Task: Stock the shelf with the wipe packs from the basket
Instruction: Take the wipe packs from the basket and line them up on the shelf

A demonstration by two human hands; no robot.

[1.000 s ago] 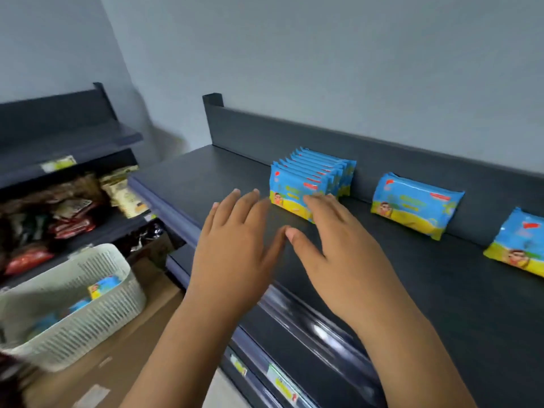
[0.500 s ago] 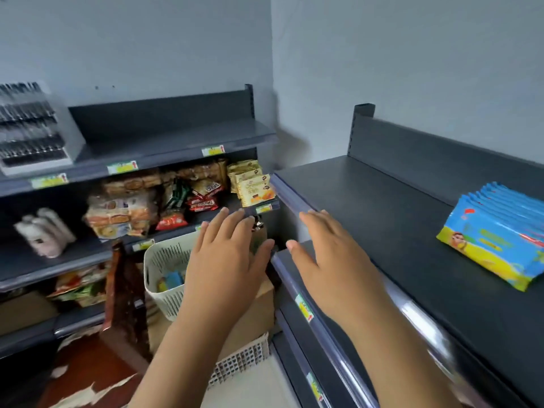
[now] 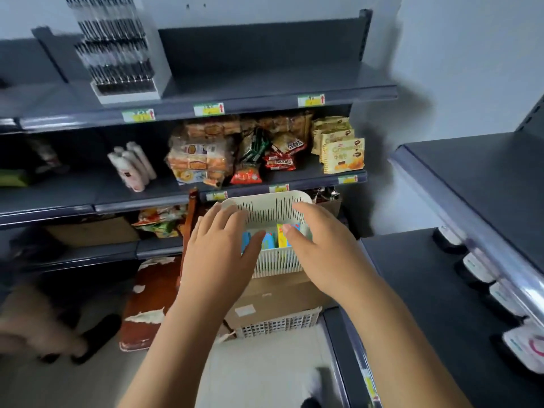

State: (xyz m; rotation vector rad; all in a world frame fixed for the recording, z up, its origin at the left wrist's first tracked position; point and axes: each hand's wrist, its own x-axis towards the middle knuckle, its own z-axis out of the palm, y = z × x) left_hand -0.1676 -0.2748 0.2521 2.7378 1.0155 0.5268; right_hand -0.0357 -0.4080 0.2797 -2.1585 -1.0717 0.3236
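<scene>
Your left hand and your right hand are both flat and wide, with palms down and fingers straight. They hold nothing. They hang over the white basket, one at each side. Your left fingers cover the basket's left rim, and I cannot tell if they touch it.

Inside the basket, the wipe packs stand on their edges by the near wall. Some are blue and one is yellow, and they show between your two thumbs. Your hands hide the rest of the inside.

The basket sits on top of a brown box, toward its far edge. A white crate shows under the box's near edge.

The dark shelf is at your right. Behind the basket, a rack holds snack bags. Yellow boxes stand at its right end and white bottles lie further left.
</scene>
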